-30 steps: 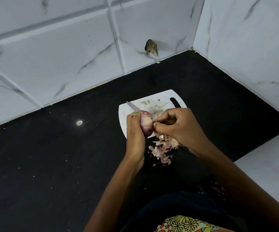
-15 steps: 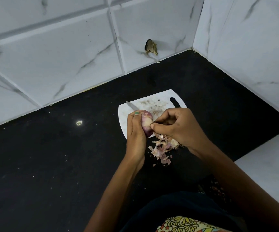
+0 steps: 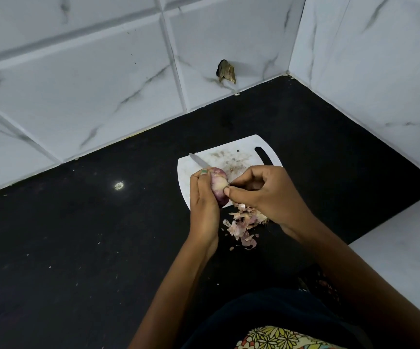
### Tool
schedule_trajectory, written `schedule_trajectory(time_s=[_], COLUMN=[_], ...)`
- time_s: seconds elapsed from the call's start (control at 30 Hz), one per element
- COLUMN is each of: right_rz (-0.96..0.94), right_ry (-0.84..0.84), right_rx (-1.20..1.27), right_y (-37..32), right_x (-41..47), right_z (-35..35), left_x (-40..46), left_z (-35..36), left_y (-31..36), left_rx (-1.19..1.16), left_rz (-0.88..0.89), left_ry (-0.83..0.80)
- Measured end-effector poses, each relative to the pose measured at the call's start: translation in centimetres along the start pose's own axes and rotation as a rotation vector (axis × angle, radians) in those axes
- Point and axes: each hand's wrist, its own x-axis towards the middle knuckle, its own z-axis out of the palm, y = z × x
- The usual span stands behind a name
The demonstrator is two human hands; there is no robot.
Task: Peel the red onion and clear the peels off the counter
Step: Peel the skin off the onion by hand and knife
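My left hand (image 3: pixel 203 205) grips a small red onion (image 3: pixel 219 183) from its left side, above the near edge of a white cutting board (image 3: pixel 239 152). My right hand (image 3: pixel 264 195) pinches at the onion's right side with thumb and forefinger, the other fingers curled. A pile of pale pink onion peels (image 3: pixel 244 222) lies on the black counter (image 3: pixel 78 235) just below both hands. A knife blade (image 3: pixel 198 160) pokes out on the board behind my left hand; its handle is hidden.
White marble-look tiled walls (image 3: pixel 103 84) close off the back and right. A brown scrap (image 3: pixel 226 71) sticks to the back wall. Small crumbs dot the counter at left. A white ledge (image 3: pixel 405 243) sits at right.
The onion has turned a little in my left hand, showing more pale flesh. My right thumb and forefinger have shifted along its right side. The peel pile looks the same.
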Motion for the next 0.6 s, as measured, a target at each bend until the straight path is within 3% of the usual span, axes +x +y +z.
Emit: schedule_trajectory(time_s=[0.13, 0.33, 0.5, 0.6], right_rz=[-0.036, 0.032, -0.029, -0.031], right_ry=[0.047, 0.017, 0.163, 0.171], right_rx=[-0.024, 0.047, -0.436, -0.490], right_y=[0.2, 1.0, 4.1, 4.4], right_x=[0.1, 0.6, 1.5, 1.4], right_z=[0.3, 0.0, -0.6, -1.0], left_x=[-0.1, 0.0, 0.1, 0.1], left_z=[-0.1, -0.1, 0.0, 0.0], left_y=[-0.2, 0.0, -0.1, -0.2], left_rx=[-0.021, -0.245, -0.362, -0.336], left_rz=[-0.082, -0.319, -0.410, -0.419], left_ry=[-0.018, -0.039, -0.041, -0.014])
